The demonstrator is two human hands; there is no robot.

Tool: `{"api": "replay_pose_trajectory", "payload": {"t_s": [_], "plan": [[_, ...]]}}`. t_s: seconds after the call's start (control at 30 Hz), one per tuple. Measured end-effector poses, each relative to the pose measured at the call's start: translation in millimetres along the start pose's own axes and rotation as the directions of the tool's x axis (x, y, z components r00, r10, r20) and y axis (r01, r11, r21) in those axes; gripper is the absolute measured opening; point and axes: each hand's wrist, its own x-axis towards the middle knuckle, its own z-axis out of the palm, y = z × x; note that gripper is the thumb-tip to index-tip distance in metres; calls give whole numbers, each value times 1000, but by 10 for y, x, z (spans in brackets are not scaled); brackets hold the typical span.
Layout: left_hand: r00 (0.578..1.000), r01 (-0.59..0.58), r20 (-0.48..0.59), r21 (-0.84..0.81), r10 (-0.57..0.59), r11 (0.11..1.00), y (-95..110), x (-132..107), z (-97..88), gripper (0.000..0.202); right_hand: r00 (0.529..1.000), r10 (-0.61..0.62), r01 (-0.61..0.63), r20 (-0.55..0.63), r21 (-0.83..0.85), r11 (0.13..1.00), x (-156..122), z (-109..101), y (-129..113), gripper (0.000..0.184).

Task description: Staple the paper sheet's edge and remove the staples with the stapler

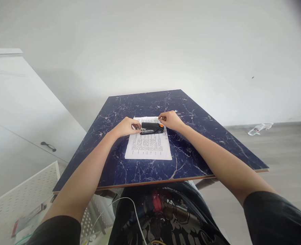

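A printed sheet of paper (149, 146) lies on a dark blue marbled table (191, 149). A black stapler (152, 128) with an orange end rests across the paper's upper part. My left hand (126, 126) has its fingers curled at the stapler's left end and touches it. My right hand (170, 120) pinches the paper's top right corner, just beside the stapler's orange end.
A white cabinet (18, 112) with a dark handle (48, 146) stands to the left. Below it sits a white perforated panel (20, 197). An empty plastic bottle (259, 128) lies on the grey floor at the right. A plain white wall is behind the table.
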Motion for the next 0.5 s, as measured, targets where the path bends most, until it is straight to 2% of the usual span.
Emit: {"api": "replay_pose_trajectory", "payload": {"t_s": [0.27, 0.5], "plan": [[1000, 5, -1, 10, -5, 1000, -4, -2, -2, 14, 1000, 2, -2, 17, 1, 1000, 0, 8, 24, 18], [999, 18, 45, 9, -19, 1000, -10, -8, -17, 11, 1000, -15, 15, 15, 7, 1000, 1, 18, 41, 18]]}}
